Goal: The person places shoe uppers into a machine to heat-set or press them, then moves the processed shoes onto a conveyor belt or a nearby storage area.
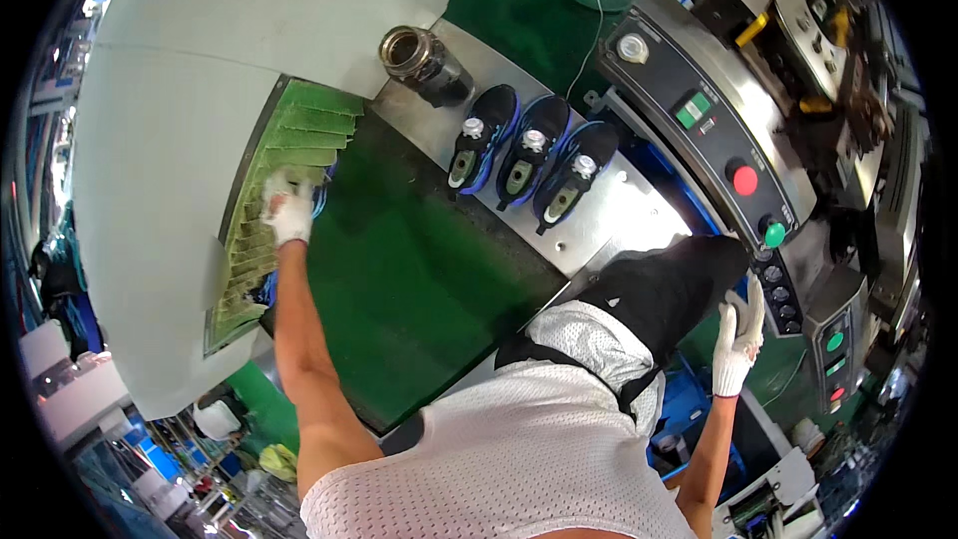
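My left hand (288, 208), in a white glove, reaches to the green strip curtain (299, 135) hanging in the opening of a pale machine housing. Its fingers are smeared against the strips, so their grip does not show. Beside that hand a blue-edged item (320, 198) pokes out between the strips, mostly hidden. My right hand (738, 335), also gloved in white, is held out by the control panel with fingers stretched and nothing in it. Three black shoes with blue edges, including the middle shoe (526, 155), stand in a row on a metal ledge (599, 230), each with a green insert and silver knob.
A dark, open-mouthed flask (429, 65) stands on the ledge near the pale housing (190, 140). The control panel (714, 120) at the right carries a red button (743, 180) and a green button (772, 233). A blue crate (689, 409) sits near my right forearm.
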Demonstrator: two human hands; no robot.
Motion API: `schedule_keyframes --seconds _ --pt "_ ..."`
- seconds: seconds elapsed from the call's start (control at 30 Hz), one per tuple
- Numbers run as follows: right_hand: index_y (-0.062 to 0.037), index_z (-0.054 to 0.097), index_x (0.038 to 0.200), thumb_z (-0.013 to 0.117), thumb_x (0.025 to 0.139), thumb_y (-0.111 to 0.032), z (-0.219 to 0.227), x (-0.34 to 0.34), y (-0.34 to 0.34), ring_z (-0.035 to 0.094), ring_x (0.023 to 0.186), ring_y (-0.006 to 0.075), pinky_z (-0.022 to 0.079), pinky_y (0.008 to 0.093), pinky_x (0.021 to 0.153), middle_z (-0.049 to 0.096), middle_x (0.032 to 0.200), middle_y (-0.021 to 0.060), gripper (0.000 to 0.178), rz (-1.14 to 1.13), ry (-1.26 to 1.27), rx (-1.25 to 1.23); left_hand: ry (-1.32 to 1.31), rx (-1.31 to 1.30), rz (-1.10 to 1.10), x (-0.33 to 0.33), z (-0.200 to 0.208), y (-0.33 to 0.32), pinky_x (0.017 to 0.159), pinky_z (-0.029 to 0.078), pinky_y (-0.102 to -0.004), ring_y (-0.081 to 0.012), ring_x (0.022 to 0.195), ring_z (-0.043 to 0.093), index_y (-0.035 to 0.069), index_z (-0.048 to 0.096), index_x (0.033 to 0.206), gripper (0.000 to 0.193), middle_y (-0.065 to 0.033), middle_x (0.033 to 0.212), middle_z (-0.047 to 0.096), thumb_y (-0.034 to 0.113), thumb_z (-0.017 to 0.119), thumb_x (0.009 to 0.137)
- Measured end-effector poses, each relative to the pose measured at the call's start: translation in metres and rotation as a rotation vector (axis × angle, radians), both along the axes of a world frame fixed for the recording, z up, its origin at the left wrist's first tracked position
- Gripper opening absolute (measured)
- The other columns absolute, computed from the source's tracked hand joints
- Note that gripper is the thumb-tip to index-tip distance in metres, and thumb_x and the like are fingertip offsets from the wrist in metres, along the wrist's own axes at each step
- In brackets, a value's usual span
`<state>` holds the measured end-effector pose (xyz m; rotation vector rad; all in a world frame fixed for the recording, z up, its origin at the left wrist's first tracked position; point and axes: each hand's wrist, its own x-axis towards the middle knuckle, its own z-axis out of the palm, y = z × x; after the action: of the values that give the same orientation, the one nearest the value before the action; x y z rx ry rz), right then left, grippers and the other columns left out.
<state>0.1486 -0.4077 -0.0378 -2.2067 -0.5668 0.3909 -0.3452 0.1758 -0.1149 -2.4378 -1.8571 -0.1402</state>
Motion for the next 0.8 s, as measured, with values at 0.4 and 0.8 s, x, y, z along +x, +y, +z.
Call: schedule_keyframes --seconds 0.4,0.8 --pt "-0.0015 0.046 0.159 0.065 0.101 -0.004 0.006 0.029 -0.014 0.072 0.12 0.0298 0.058 0.0403 0.1 0.061 0.151 0.0195 0.061 0.173 -0.041 -0.26 0.073 -0.173 -0.081 0.0 -0.034 -0.022 0.094 0.055 -0.0498 -0.042 0.11 0.069 0.005 0.067 0.129 0.06 -0.0211 0.123 0.072 0.036 0.085 0.081" --pt "-0.0036 0.05 0.155 0.072 0.093 -0.003 0.039 -0.037 0.056 0.077 0.107 0.0309 0.062 0.0389 0.094 0.074 0.125 0.0222 0.065 0.313 0.113 -0.186 -0.627 -0.516 -0.197 0.075 -0.036 -0.273 0.1 0.056 -0.0429 -0.035 0.112 0.069 0.005 0.065 0.126 0.067 -0.0148 0.123 0.07 0.009 0.096 0.067"
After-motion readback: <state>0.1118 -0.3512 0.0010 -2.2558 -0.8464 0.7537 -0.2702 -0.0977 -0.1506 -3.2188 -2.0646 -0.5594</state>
